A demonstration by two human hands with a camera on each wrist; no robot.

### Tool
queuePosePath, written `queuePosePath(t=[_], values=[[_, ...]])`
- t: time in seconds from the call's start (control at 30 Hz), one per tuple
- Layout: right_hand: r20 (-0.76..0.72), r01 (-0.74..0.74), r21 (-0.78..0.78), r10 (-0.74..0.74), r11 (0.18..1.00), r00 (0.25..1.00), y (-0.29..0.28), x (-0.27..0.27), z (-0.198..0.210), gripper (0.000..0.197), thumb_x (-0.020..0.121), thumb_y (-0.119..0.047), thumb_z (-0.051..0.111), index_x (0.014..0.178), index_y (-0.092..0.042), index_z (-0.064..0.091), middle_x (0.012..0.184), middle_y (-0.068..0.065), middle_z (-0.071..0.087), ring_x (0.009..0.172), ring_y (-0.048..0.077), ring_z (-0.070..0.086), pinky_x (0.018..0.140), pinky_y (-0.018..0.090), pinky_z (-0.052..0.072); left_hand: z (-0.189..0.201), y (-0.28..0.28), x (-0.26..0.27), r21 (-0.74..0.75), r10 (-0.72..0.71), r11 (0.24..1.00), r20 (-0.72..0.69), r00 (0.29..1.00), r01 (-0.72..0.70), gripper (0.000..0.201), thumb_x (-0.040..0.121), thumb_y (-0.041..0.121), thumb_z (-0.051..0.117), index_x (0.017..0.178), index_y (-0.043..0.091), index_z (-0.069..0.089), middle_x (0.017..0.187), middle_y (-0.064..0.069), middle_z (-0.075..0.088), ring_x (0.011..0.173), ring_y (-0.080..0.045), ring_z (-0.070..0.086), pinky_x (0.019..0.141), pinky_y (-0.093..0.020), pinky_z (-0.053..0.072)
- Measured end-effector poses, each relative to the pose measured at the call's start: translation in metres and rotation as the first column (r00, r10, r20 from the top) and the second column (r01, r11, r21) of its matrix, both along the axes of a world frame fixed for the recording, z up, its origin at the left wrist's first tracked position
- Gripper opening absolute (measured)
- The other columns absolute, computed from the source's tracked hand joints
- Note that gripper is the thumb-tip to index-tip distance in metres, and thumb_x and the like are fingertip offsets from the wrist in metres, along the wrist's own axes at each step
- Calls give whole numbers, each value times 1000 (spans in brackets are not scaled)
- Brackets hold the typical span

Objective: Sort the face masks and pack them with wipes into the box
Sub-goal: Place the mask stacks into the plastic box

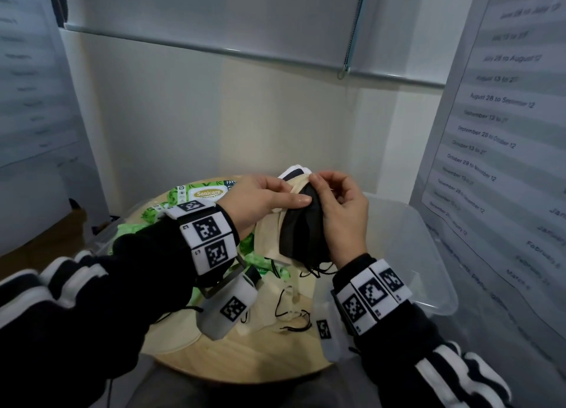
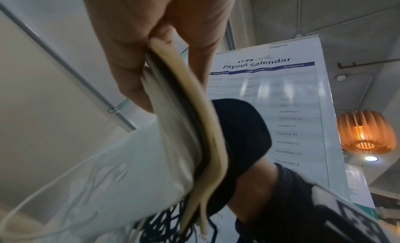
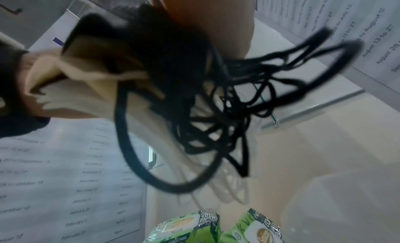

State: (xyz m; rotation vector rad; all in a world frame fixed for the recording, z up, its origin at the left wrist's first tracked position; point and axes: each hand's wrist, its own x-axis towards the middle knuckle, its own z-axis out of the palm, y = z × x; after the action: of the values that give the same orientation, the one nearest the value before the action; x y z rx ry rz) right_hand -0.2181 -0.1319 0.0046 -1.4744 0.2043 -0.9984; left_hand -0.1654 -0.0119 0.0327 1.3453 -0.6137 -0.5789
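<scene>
While our left hand (image 1: 260, 202) pinched the beige masks (image 1: 271, 239), our right hand (image 1: 343, 214) gripped the black masks (image 1: 298, 233) above the table (image 1: 245, 358), clear box (image 1: 428, 254) at three o'clock.

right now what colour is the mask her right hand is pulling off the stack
Black. The black mask pinched by the right hand shows best in the head view.
</scene>
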Motion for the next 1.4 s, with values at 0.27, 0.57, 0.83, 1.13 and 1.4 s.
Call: queuePosePath(t=[0.27, 0.57, 0.83, 1.13, 1.4], values=[[-103, -119, 48, 124, 992, 987, 0, 0, -5, 8, 91, -21, 60, 89, -18, 67, 92, 5, 70, 85, 11, 64, 79, 23, 52, 1, 2, 0, -47, -15, 999, -54, 998, 13, 18, 63, 8, 70, 47, 14, 65, 56, -4, 65, 49, -14, 63, 50, -21, 53], [-86, -289, 286, 325, 913, 942, -13, -9, -6, 1, 85, -9, 64, 86, -9, 63, 83, 7, 68, 75, 15, 65, 73, 26, 54, -3, 3, 5, -21, 3, 1000, -38, 999, -4, 15, 57, 15, 73, 48, 15, 61, 58, -4, 64, 52, -15, 61, 53, -22, 52], [-13, -301, 332, 323, 894, 946, -27, -14, -5, 4, 88, -10, 59, 86, -9, 62, 75, 0, 72, 70, 9, 66, 67, 21, 55, 0, 3, 6, -24, 17, 1000, -120, 993, -20, 51, 62, 27, 70, 103, -1, 58, 84, -15, 63, 64, -20, 62, 64, -27, 55], [-61, -246, 421, 298, 873, 953, -50, -27, 0, 19, 97, -24, 47, 83, -13, 56, 46, -8, 52, 40, 4, 46, 42, 16, 40, 1, 7, 13, 114, 99, 989, -40, 994, -94, 18, 72, -2, 67, 78, 3, 51, 79, -16, 58, 69, -26, 56, 65, -30, 46], [-345, -533, 211, 573, 819, 743, -38, -26, 6, 37, 78, -16, 65, 115, -12, 65, 100, 9, 72, 86, 17, 69, 72, 24, 55, -2, 7, 12, 75, 58, 995, 153, 987, -70, 28, 75, -12, 65, 70, 12, 53, 68, -1, 57, 53, -9, 56, 49, -17, 48]])
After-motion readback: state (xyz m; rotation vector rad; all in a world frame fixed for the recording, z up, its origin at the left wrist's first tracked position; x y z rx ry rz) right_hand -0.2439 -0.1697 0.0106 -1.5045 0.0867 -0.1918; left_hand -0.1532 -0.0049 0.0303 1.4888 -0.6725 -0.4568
